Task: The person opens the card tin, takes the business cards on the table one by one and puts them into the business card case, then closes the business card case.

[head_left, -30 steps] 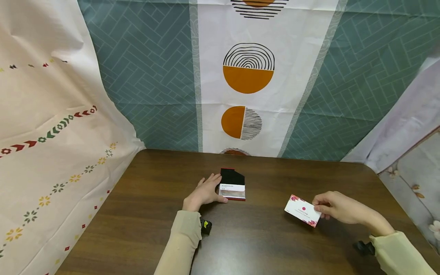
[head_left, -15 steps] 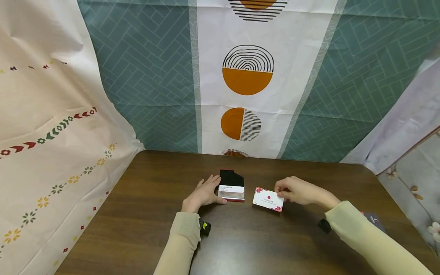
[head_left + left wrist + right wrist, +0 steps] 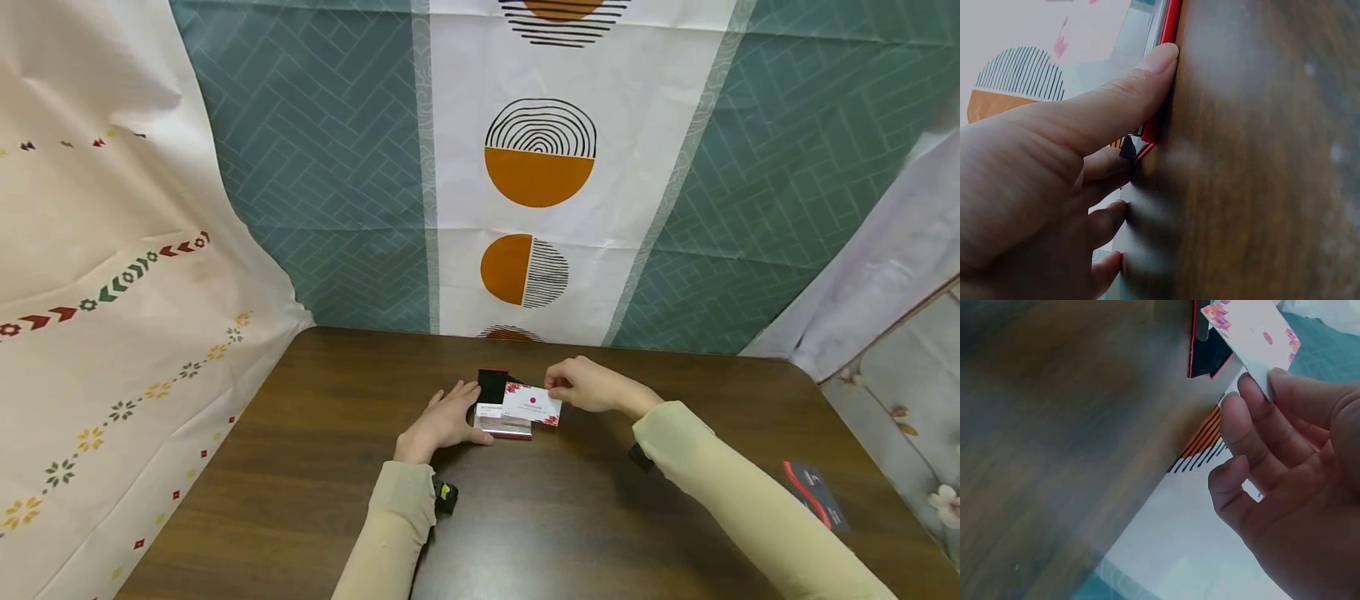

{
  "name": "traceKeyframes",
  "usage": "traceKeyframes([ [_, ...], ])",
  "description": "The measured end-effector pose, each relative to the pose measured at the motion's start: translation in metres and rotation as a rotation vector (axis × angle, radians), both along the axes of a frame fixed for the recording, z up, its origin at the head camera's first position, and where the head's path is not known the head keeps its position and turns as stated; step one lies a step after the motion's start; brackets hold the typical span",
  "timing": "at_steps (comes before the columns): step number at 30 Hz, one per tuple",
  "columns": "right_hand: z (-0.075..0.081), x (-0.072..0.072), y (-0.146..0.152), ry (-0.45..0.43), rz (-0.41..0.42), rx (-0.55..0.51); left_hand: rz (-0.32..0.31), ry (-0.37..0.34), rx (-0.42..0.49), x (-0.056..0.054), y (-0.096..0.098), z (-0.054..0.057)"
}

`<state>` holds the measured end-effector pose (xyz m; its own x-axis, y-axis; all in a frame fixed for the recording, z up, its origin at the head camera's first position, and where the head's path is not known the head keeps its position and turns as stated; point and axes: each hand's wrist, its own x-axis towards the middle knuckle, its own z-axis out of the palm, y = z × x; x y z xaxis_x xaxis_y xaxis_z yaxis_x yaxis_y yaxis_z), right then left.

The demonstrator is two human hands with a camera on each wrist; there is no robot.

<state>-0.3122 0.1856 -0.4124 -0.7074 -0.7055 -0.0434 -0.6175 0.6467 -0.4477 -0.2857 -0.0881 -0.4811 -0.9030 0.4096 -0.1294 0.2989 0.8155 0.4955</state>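
Note:
A flat business card holder [image 3: 492, 386], black inside with a red edge, lies on the table. Across its near half shows a white card [image 3: 489, 410] above a silvery front strip. My left hand [image 3: 442, 421] rests at its left side with spread fingers, the straight thumb [image 3: 1157, 59] against the red front edge. Between thumb and fingertips, my right hand [image 3: 596, 387] pinches the right end of a white business card [image 3: 531, 403] with pink floral corners. In the head view this card overlaps the holder's right part; in the right wrist view it is tilted.
A dark grey card [image 3: 816, 493] with a red stripe lies on the right side of the brown wooden table [image 3: 540, 533]. Patterned cloth [image 3: 360, 167] hangs behind the table's far edge, and cream cloth [image 3: 135, 333] drapes along the left.
My right hand has carried the floral card leftward from the right side to over the card holder. The dark grey card has come into sight. My left hand has stayed at the holder.

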Motion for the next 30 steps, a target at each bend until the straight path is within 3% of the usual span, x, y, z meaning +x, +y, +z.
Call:
traceKeyframes([
  [10, -0.008, -0.022, -0.023, -0.016, -0.081, -0.024, -0.015, -0.002, 0.001, -0.001, 0.003, 0.000],
  [21, -0.017, -0.031, -0.036, -0.082, -0.157, -0.046, -0.029, 0.003, 0.046, -0.001, 0.000, -0.001],
  [30, -0.024, -0.032, -0.036, -0.051, -0.146, -0.029, -0.027, 0.004, 0.041, -0.002, -0.001, 0.000],
])
